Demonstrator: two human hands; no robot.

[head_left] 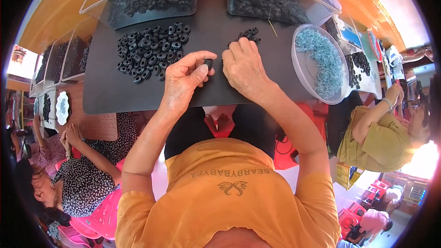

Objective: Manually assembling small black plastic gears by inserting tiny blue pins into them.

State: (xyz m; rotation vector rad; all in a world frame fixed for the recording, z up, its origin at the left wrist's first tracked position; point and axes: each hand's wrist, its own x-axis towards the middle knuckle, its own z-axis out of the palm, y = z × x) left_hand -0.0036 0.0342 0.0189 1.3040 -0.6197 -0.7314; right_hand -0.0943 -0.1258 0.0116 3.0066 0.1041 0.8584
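Note:
My left hand (183, 76) pinches a small black plastic part (209, 63) between thumb and forefinger, above the dark table (151, 98). Close beside it, my right hand (245, 66) is bent with its fingers curled and pressed together. Whatever those fingers hold, if anything, is hidden. Just beyond the right hand lies a small heap of black parts (251, 35). A larger heap of similar black parts with openings in them (151, 50) spreads over the table to the left of my left hand.
Two clear bins (158, 7) (271, 14) full of black parts stand at the table's far side. At right sits a round clear tray (301, 76) of tiny bluish coils (321, 57). Co-workers sit left and right; one person's hands (71, 135) rest by a brown table (98, 124).

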